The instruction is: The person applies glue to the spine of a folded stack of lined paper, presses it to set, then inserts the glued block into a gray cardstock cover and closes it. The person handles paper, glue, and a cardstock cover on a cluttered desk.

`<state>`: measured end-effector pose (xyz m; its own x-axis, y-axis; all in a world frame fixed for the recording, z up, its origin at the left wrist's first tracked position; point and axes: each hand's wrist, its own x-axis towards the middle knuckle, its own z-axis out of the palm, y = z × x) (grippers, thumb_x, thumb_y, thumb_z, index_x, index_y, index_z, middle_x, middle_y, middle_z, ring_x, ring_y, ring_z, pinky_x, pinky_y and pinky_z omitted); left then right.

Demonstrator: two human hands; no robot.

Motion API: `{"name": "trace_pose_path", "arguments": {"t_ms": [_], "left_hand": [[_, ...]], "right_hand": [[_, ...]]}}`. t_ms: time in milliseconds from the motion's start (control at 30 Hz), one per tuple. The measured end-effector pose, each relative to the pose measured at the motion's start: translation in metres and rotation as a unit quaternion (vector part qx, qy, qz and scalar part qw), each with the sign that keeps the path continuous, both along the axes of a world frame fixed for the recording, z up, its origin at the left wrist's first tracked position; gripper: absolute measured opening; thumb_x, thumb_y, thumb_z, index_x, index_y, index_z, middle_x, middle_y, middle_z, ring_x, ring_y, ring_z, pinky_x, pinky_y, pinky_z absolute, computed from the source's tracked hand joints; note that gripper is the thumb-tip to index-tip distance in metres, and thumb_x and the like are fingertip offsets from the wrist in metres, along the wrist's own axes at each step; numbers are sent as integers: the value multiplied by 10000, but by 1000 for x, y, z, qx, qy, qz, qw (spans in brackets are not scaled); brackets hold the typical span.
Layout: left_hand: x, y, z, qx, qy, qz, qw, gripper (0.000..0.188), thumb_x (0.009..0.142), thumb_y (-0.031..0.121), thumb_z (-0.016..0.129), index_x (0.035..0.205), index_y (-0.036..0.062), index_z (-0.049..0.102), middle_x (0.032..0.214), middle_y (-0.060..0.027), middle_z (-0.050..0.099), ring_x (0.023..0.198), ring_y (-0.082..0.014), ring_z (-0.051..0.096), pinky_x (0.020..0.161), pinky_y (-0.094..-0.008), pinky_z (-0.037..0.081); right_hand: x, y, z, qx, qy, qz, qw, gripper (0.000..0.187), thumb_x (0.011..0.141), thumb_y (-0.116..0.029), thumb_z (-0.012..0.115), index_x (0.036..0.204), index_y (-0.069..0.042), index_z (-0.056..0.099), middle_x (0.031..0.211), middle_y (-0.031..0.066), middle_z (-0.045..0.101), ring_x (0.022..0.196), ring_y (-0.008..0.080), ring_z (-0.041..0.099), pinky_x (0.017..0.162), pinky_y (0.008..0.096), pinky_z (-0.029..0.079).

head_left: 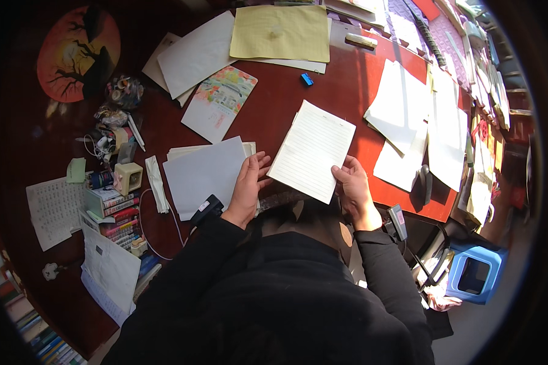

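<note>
A lined white notepad (313, 146) is tilted over the near edge of the red-brown desk. My right hand (355, 194) grips its lower right side, thumb on top and fingers underneath. On the other side, my left hand (246, 190) is open, palm turned toward the pad and fingers spread. Its fingertips come close to the pad's left edge; whether they touch it I cannot tell. Beneath and left of that hand lies a stack of white paper (202, 173). Beyond it is a booklet with a colourful printed cover (222, 102). A small blue object (307, 79) sits past the notepad.
Yellowish paper (279, 36) and white sheets (201, 52) lie at the back. More sunlit sheets (399, 106) cover the right side. Books (120, 222), a small cream box (128, 177) and clutter line the left. A blue plastic stool (478, 274) stands at lower right.
</note>
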<state>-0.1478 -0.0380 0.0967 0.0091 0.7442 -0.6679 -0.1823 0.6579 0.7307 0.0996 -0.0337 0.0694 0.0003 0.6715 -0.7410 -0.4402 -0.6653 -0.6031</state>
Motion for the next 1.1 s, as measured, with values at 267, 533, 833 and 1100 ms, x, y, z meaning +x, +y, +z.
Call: {"name": "trace_pose_path", "arguments": {"t_ms": [267,533,833,1100], "left_hand": [[27,22,75,225,-178,-113,951,940,915,344,714,1596,100,112,1613,-155,253,1454,-293,333,1125,-443,386],[27,45,89,286,-3,-139,948,546,908,74,721,1415,83,519,1535,-96,385,1294,-231,518,992,-326,526],[26,47,93,292,17,-142,946,525,898,62,726,1389,90,545,1498,-93,412,1259,-223,538,936,-312,562],[25,45,94,275,-19,-113,955,537,905,42,710,1409,97,534,1516,-96,406,1308,-235,504,975,-329,532]], "right_hand": [[-1,-1,29,-61,237,-34,969,222,1001,-29,535,1200,67,551,1096,152,678,954,211,710,870,311,601],[-11,-6,33,-71,322,-19,944,244,990,-30,562,1212,71,562,1104,167,695,953,213,715,868,312,599],[-16,-5,39,-82,331,-16,940,235,986,-24,564,1200,75,569,1090,168,698,952,214,715,855,312,603],[-16,-5,43,-82,283,-39,955,215,1002,-40,548,1191,62,531,1105,158,680,963,216,711,872,330,606]]}}
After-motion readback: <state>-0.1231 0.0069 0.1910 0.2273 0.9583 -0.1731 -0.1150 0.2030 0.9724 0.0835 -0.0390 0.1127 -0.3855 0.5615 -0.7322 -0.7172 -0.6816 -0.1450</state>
